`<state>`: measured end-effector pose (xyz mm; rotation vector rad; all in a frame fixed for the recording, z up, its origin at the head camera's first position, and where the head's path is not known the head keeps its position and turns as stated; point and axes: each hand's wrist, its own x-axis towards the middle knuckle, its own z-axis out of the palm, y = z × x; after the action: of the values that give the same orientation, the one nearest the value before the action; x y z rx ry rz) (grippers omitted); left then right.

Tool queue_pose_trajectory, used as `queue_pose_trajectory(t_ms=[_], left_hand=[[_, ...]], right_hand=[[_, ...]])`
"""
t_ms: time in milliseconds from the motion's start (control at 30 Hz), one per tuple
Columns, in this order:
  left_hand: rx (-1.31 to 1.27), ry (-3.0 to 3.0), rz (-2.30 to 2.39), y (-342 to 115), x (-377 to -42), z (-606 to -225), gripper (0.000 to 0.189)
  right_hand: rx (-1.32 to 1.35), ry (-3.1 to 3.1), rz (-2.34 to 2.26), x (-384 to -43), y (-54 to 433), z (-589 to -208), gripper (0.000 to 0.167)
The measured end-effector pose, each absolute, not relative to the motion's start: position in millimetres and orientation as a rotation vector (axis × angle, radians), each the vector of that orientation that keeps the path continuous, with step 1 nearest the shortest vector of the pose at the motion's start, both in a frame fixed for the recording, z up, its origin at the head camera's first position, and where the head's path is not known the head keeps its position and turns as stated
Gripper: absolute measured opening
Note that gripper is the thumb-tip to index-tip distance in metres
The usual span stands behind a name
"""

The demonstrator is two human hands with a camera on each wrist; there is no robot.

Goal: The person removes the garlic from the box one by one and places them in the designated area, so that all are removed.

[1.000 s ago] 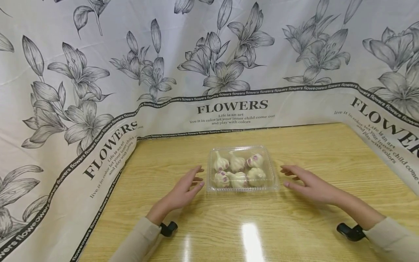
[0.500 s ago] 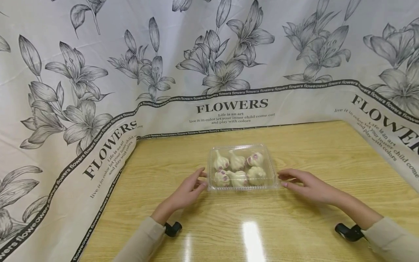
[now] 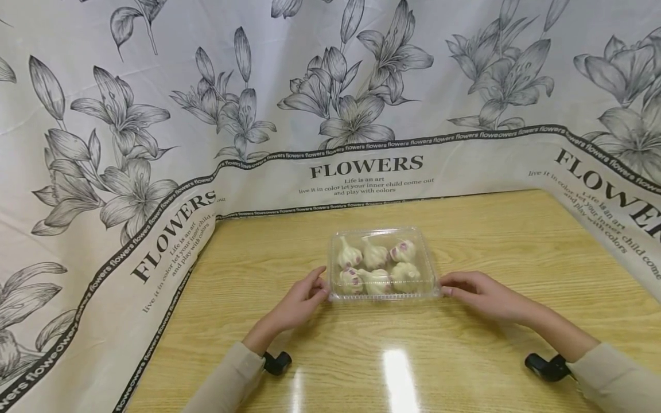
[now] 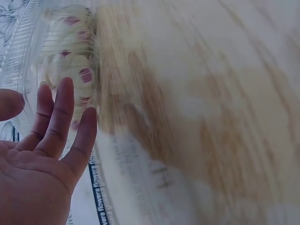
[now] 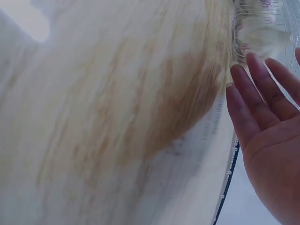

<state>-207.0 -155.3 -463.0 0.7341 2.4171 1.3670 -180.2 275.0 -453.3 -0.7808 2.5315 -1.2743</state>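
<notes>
A clear plastic clamshell box (image 3: 427, 268) with its lid down sits on the wooden table. Through the lid show several garlic bulbs (image 3: 374, 254) in two rows, whitish with purple patches. My left hand (image 3: 302, 299) is at the box's left side, thumb by the front corner. In the left wrist view its extended fingers (image 4: 61, 110) lie along the box wall, thumb at the rim. At the opposite side, my right hand (image 3: 477, 293) has its fingertips right at the front right corner. Its fingers (image 5: 260, 86) look mostly straight in the right wrist view.
The light wooden table (image 3: 341, 355) carries bright reflections near the front. A white curtain (image 3: 268, 186) with lily drawings and "FLOWERS" lettering closes off the back and both sides. Black wrist mounts (image 3: 547, 366) stick out under both sleeves.
Both hands have moved inward, from a small gap beside the box to its left and right sides. The box stays in place, and the head view has shifted slightly.
</notes>
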Motion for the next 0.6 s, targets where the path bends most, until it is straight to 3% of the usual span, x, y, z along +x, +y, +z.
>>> queue_pose_trajectory(t_ms=[600], left_hand=[[0.635,2.180,1.606,-153.6,-206.7,-463.8,0.064]], right_hand=[[-0.801,2.222,-1.515,-179.9,270.6,-457.5,0.032]])
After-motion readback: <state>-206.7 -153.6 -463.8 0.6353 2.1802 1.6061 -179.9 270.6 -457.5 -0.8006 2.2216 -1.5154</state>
